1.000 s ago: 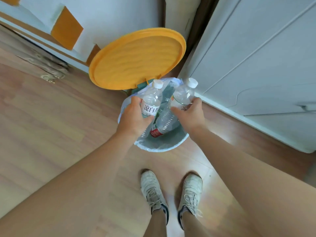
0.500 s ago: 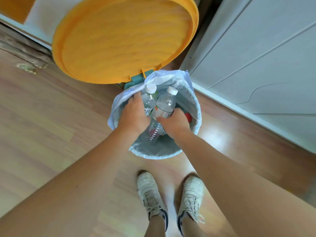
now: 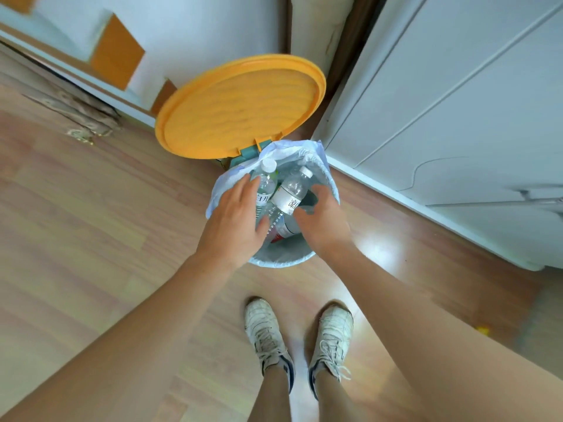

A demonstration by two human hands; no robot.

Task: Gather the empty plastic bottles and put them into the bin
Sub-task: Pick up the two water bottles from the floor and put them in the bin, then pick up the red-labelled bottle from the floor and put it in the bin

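Note:
A round bin point(image 3: 283, 261) lined with a pale blue bag stands on the floor, its orange lid point(image 3: 240, 106) tipped up behind it. Two clear plastic bottles with white caps lie inside: one on the left point(image 3: 267, 181), one on the right point(image 3: 292, 191). More bottles, one with a red label, lie beneath them. My left hand point(image 3: 234, 220) hovers over the bin's left side with fingers spread, holding nothing. My right hand point(image 3: 323, 220) hovers over the right side, fingers apart, just clear of the right bottle.
White cabinet doors point(image 3: 457, 117) stand close to the bin's right. A white wall with orange blocks point(image 3: 117, 53) runs behind it. My two white shoes point(image 3: 298, 336) stand on the wood floor just in front of the bin.
Both hands have let go of the two bottles, which now rest in the bin. My fingers have opened and the hands have lifted slightly above the rim.

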